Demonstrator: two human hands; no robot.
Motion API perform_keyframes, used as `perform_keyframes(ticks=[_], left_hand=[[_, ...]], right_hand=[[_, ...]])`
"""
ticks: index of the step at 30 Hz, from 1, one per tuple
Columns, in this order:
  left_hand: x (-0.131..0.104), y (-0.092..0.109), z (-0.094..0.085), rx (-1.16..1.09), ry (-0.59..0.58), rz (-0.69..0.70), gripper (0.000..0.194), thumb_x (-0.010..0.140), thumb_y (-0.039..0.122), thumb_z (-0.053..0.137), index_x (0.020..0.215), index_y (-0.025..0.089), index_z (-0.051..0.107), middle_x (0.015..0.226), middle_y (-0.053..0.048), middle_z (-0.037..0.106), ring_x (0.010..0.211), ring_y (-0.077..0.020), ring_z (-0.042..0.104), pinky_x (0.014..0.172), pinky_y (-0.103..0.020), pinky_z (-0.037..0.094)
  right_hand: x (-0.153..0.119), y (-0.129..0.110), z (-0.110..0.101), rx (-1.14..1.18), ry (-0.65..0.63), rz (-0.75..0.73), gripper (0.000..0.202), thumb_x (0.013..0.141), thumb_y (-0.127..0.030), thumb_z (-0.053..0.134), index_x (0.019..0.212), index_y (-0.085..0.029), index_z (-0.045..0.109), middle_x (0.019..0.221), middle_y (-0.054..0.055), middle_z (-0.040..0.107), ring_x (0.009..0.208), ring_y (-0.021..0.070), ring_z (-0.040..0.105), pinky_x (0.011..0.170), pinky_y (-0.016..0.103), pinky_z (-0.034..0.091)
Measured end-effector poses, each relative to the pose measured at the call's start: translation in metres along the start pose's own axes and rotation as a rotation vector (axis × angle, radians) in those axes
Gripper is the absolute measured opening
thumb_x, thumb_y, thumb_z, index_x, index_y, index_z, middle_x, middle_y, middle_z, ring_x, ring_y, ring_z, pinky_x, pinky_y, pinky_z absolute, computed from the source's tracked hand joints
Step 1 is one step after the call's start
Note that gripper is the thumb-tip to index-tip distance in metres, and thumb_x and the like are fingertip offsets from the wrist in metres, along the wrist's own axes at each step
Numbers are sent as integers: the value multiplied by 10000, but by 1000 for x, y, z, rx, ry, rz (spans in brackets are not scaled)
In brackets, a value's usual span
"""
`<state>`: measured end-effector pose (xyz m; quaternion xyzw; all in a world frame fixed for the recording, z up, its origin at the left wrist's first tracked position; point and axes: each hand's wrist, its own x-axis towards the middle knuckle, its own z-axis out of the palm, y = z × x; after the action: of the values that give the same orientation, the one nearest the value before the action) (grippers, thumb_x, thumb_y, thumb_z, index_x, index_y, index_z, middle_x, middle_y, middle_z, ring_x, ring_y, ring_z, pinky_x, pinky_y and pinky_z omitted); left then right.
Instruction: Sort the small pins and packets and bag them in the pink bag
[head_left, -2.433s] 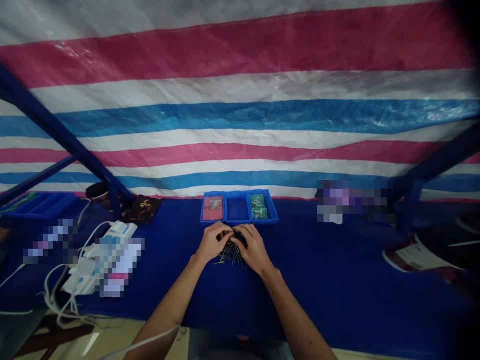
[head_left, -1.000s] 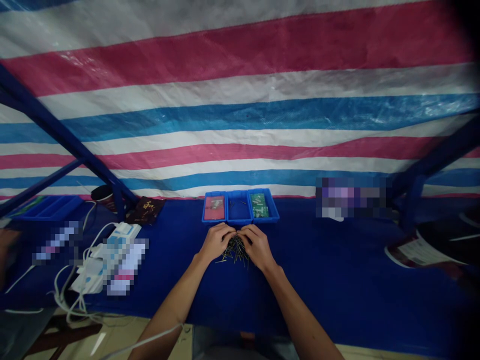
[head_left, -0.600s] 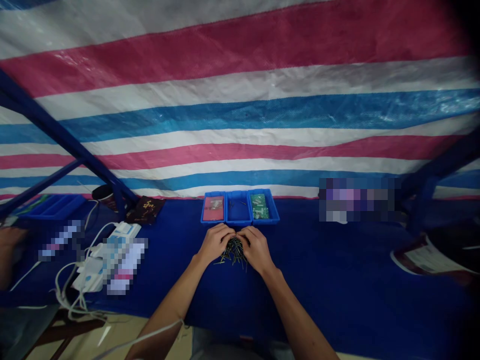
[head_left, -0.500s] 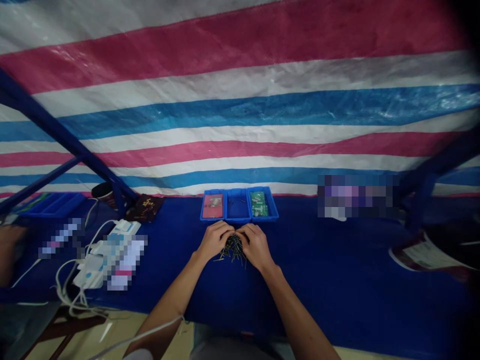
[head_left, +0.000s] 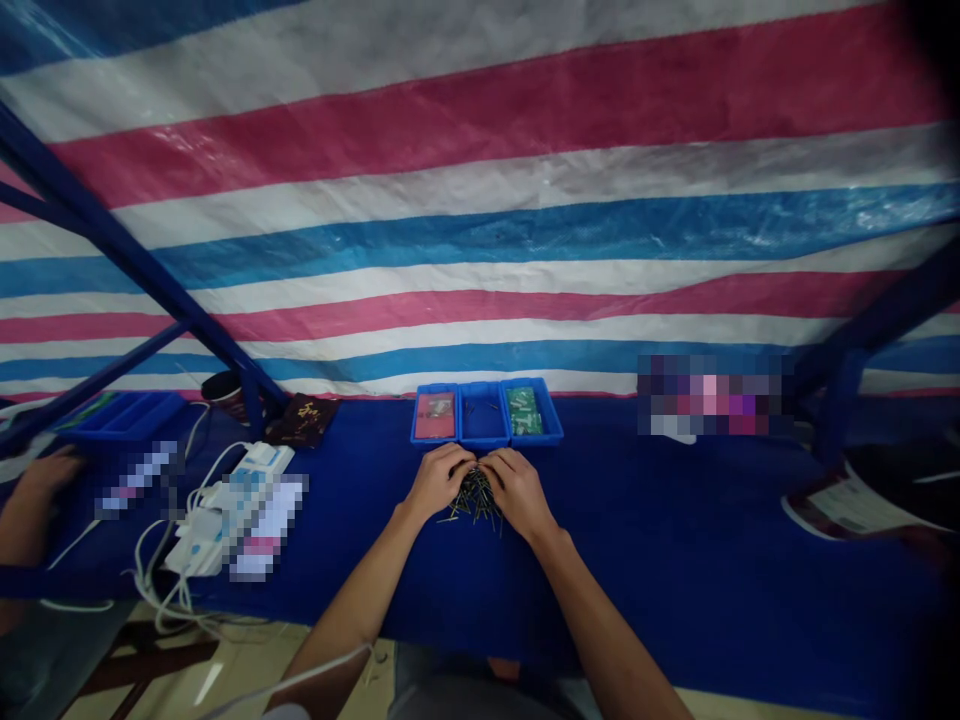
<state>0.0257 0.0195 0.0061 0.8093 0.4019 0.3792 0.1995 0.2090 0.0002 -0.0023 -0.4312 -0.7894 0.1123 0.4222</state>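
Both hands meet over a heap of thin, dark and brassy metal pieces like long screws (head_left: 477,500) on the blue table. My left hand (head_left: 439,478) curls in from the left, its fingertips pinched together at the far side of the heap. From the right, my right hand (head_left: 517,485) is closed the same way, its fingertips almost touching the left ones. Whatever is between the fingers is too small to make out. Just beyond stands a blue three-part tray (head_left: 484,442): pink on the left, a few thin pieces in the middle, green with small pale pieces on the right.
A white power strip (head_left: 217,520) with tangled cables lies left, near a dark packet (head_left: 302,420) and a dark cup (head_left: 225,395). Another person's hand (head_left: 49,475) is at far left, by a second blue tray (head_left: 131,412). Striped sheeting (head_left: 480,240) hangs behind.
The view has shifted slightly, so the table things sit a little further right. My hands stay at the heap, their fingertips slightly further apart. The other person's hand has come further into view.
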Motion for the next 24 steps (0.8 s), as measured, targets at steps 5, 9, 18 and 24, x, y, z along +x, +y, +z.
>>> perform_keyframes(ticks=[5,9,18,24], left_hand=[[-1,2,-1,-5,18,7,194,970,225,531,900,171,703,840,-64,679,794,-172,631,767,-294,495],[-1,3,-1,-13,23,23,206,976,238,525,904,172,706,836,-65,680,794,-173,632,765,-295,494],[0,3,-1,-31,17,18,205,973,215,529,896,175,714,856,-62,700,812,-170,629,794,-296,488],[0,0,-1,-29,13,-7,198,972,258,538,906,174,705,850,-71,684,805,-178,627,775,-295,487]], right_hand=[[0,-4,-2,-83,-11,-46,235,1009,-176,452,942,-208,675,879,71,672,844,219,598,811,363,437],[1,-7,-1,-121,-22,-18,255,1017,-198,433,871,-194,642,821,72,635,793,211,574,767,337,421],[-2,0,5,-198,-99,83,364,1051,-256,353,735,-199,524,683,17,609,621,159,554,735,300,363],[0,1,-2,-119,-86,72,276,1048,-303,390,937,-194,618,841,48,684,771,184,630,796,320,383]])
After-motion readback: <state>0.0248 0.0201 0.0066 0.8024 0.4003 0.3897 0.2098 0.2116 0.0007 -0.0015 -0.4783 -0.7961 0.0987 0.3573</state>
